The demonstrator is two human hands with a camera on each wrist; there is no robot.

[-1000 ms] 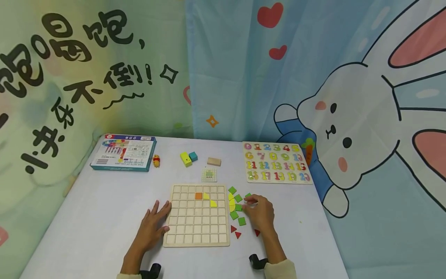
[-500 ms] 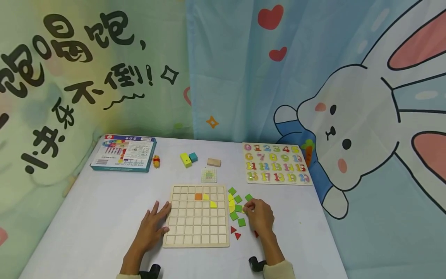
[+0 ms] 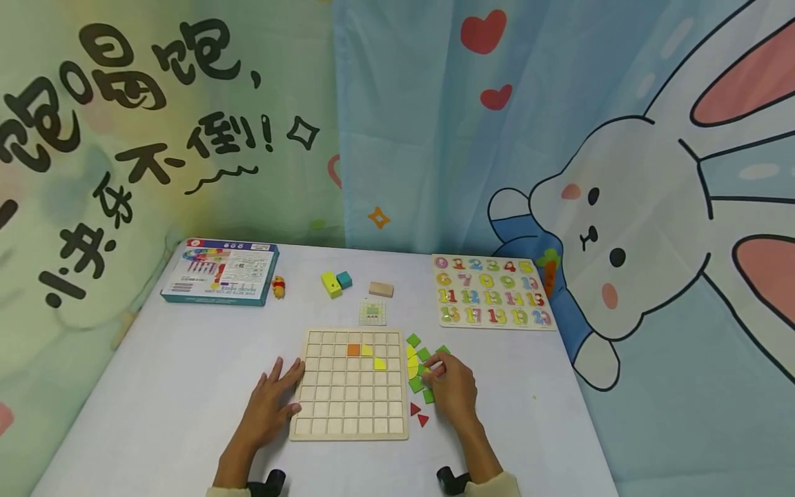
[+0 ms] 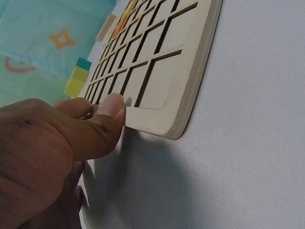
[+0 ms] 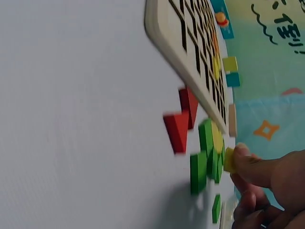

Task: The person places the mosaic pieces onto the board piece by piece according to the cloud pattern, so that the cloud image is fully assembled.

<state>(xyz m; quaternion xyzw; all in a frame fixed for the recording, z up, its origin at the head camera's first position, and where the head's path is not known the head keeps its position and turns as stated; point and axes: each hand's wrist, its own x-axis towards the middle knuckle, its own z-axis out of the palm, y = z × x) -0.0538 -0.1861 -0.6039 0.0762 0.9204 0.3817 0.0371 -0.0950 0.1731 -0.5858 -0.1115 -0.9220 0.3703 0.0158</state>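
A wooden grid board (image 3: 348,407) lies flat in front of me. My left hand (image 3: 267,400) rests at its left edge with spread fingers, and the thumb (image 4: 112,107) touches the rim. Between thumb and fingertips, my right hand (image 3: 455,386) pinches a small yellow tile (image 5: 229,160) just above the loose pieces right of the board. These are green square tiles (image 3: 415,385), yellow tiles (image 3: 413,362) and red triangles (image 3: 423,420). In the board's upper cells sit an orange square (image 3: 353,350) and two yellow tiles (image 3: 379,364).
Behind the board lie a small patterned card (image 3: 373,312), a wooden block (image 3: 381,288), a yellow block (image 3: 332,284) and a teal block (image 3: 344,279). A number board (image 3: 497,321) stands back right. At back left are a flat box (image 3: 217,273) and a small figurine (image 3: 279,287).
My right hand has shifted left and slightly down toward the board, and a yellow tile now shows at its fingertips. The left hand stays at the board's edge.
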